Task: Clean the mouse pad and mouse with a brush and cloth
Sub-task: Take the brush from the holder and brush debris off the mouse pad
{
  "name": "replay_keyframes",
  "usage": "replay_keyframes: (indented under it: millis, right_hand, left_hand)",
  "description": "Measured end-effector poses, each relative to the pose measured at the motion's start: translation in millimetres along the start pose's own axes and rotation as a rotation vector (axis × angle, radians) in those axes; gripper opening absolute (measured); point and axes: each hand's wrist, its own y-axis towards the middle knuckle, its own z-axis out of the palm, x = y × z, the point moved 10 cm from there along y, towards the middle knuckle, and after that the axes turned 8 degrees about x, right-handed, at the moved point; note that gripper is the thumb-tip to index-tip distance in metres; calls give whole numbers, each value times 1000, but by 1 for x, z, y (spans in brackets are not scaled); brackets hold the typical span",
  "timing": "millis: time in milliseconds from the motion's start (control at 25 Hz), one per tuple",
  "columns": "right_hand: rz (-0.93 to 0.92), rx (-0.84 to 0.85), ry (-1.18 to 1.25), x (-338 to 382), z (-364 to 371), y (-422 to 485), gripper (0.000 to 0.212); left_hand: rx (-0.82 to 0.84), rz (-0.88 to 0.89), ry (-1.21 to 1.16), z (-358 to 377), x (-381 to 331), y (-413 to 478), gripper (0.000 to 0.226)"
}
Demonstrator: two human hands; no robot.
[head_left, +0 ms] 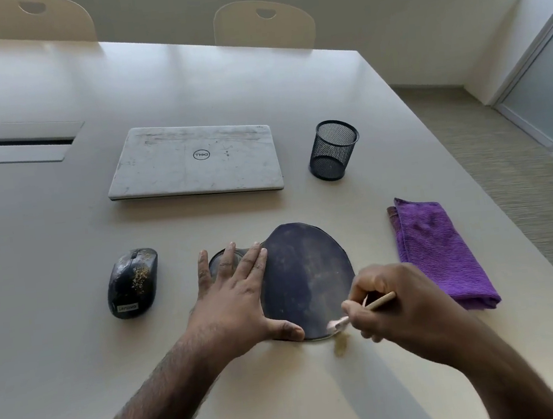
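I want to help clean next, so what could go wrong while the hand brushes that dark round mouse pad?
The small wooden-handled brush in the right hand is at the near edge of the dark round mouse pad, and yellowish crumbs lie on the beige table just past it; they could scatter towards the person's lap. The black computer mouse carries golden specks that a bump might spill.

The left hand (240, 296) lies flat and palm down on the mouse pad (306, 274), fingers straight and spread, thumb out to the side. The right hand (396, 309) is curled, its thumb and fingers pinching a brush (380, 302). Both bare forearms reach forward from the lower edge, angling toward each other.
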Motion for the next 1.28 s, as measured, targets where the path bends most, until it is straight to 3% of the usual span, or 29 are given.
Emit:
replay_keyframes:
  millis: [120,280,520,680,960,1200,1280]
  right_hand:
    - [-4,-109,59,-1,-11,2,23]
    - [-12,-6,-49,3,10,3,25]
    - [-45,80,35,10,21,10,24]
    - [81,32,112,-17,-2,9,23]
    - [81,51,125,-18,-2,11,22]
    - [96,-168,138,-26,-38,11,24]
    - [109,-153,118,-24,-29,11,26]
  left_hand:
    - [9,2,-3,0,0,-1,139]
    - [4,-5,17,-1,0,0,140]
    - [14,-5,11,-2,-1,-1,140]
    - [23,0,3,0,-1,0,140]
    - [18,4,-8,0,0,0,140]
    - [20,4,-6,1,0,1,140]
    - [17,3,-2,0,0,0,140]
